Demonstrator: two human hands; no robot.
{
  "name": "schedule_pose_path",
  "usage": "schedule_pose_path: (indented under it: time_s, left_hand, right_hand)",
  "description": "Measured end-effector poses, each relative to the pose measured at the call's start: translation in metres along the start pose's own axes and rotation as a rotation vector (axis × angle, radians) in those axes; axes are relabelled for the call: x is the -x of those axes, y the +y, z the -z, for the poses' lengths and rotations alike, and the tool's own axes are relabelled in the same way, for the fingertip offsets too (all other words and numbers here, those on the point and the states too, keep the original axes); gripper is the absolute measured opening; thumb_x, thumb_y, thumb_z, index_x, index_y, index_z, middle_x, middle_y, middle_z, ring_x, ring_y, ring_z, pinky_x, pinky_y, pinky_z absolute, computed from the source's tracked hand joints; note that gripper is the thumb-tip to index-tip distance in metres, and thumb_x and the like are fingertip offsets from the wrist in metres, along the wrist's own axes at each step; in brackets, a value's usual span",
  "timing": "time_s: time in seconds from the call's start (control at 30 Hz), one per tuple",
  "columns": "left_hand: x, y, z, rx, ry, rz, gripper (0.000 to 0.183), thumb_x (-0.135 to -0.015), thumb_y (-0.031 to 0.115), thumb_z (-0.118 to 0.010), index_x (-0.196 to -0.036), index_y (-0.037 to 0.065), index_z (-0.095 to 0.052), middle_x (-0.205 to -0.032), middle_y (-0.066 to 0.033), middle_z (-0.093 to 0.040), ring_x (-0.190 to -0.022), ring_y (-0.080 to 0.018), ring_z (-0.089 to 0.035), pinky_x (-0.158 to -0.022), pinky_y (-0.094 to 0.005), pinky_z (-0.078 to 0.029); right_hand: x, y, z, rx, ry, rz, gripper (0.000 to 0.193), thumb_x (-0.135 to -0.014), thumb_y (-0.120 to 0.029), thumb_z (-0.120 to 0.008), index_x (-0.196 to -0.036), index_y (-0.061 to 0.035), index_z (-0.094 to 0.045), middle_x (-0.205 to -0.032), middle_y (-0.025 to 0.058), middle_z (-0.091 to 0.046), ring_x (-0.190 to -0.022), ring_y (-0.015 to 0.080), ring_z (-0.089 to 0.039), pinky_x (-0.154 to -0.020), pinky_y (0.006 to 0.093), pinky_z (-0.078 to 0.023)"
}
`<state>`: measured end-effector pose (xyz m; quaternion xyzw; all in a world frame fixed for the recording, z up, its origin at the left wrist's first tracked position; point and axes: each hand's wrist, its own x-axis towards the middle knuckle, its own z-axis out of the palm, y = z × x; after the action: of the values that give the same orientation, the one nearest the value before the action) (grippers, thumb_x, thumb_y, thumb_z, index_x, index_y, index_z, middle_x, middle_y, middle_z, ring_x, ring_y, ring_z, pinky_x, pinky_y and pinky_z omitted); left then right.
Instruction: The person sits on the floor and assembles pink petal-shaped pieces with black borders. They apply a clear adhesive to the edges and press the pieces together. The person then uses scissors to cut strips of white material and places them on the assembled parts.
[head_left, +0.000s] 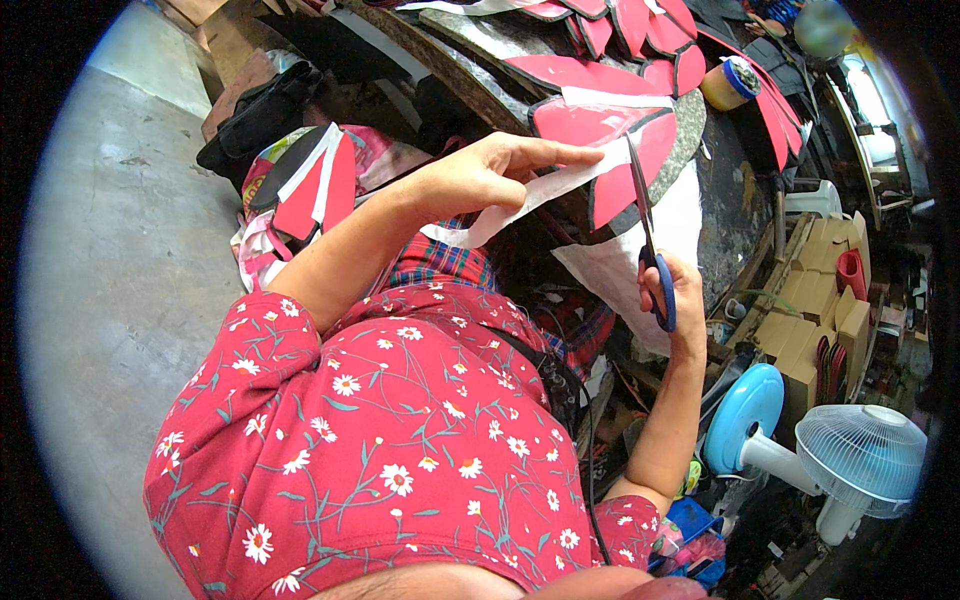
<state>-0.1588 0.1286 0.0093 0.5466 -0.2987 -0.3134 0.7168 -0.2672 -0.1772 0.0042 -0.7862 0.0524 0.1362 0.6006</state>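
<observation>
My right hand grips a pair of scissors by their dark blue handles. Their long blades point away from me, with the tips at the end of a white strip. My left hand holds that strip, its index finger stretched along it and pressing near the scissor tips. Underneath lies a pink flat cut piece with a dark edge, another white band across its top. The strip's loose tail hangs below my left hand. Whether the blades are apart is hard to make out.
More pink pieces are heaped at the far side of the worktop. A blue-lidded jar stands right of them. At left rests a pink and black piece with white strips. Cardboard boxes and a fan are at right.
</observation>
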Motion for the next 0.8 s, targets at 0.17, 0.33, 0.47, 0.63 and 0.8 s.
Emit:
schedule_pose_path:
  time_s: [0.17, 0.33, 0.47, 0.63, 0.8]
  left_hand:
    - [0.010, 0.013, 0.018, -0.122, 0.077, -0.085, 0.078, -0.063, 0.007, -0.050, -0.141, 0.007, -0.052, -0.126, -0.0030, -0.060, -0.099, -0.0073, -0.054, -0.087, -0.0193, -0.041]
    - [0.012, 0.066, 0.068, -0.399, 0.286, -0.371, 0.072, -0.068, 0.005, -0.050, -0.140, 0.008, -0.053, -0.114, -0.0004, -0.063, -0.086, -0.0043, -0.053, -0.070, -0.0180, -0.043]
    - [-0.053, 0.099, 0.101, -0.706, 0.397, -0.536, 0.051, -0.081, 0.016, -0.059, -0.131, 0.007, -0.062, -0.096, -0.0018, -0.067, -0.083, -0.0093, -0.058, -0.071, -0.0227, -0.046]
    - [-0.177, 0.129, 0.138, -0.868, 0.196, -0.748, 0.059, -0.088, 0.003, -0.057, -0.145, 0.001, -0.040, -0.139, -0.0157, -0.052, -0.119, -0.0238, -0.057, -0.103, -0.0311, -0.042]
    - [-0.258, 0.114, 0.182, -0.739, 0.176, -0.484, 0.053, -0.085, 0.009, -0.060, -0.137, 0.002, -0.048, -0.130, -0.0134, -0.055, -0.110, -0.0217, -0.060, -0.094, -0.0351, -0.047]
  right_hand:
    - [0.001, 0.010, 0.002, 0.226, 0.228, -0.001, 0.018, -0.085, -0.012, -0.071, -0.075, -0.0030, -0.059, -0.059, -0.0020, -0.053, -0.049, 0.0054, -0.049, -0.046, 0.0227, -0.038]
    - [0.009, 0.027, 0.004, 0.324, 0.226, 0.214, 0.016, -0.079, -0.011, -0.073, -0.078, -0.0013, -0.061, -0.059, 0.0007, -0.054, -0.051, 0.0070, -0.051, -0.048, 0.0243, -0.040]
    - [0.009, 0.043, 0.006, 0.021, 0.282, 0.241, 0.023, -0.083, -0.021, -0.073, -0.082, -0.0015, -0.060, -0.062, 0.0000, -0.055, -0.054, 0.0073, -0.054, -0.050, 0.0221, -0.040]
    - [0.005, 0.053, 0.007, -0.314, 0.391, 0.318, 0.053, -0.083, -0.052, -0.073, -0.088, -0.0014, -0.060, -0.070, 0.0007, -0.055, -0.056, 0.0087, -0.054, -0.050, 0.0213, -0.042]
    - [0.006, 0.050, 0.003, -0.235, 0.362, 0.335, 0.054, -0.083, -0.053, -0.072, -0.088, -0.0006, -0.060, -0.072, 0.0009, -0.054, -0.056, 0.0090, -0.053, -0.051, 0.0216, -0.042]
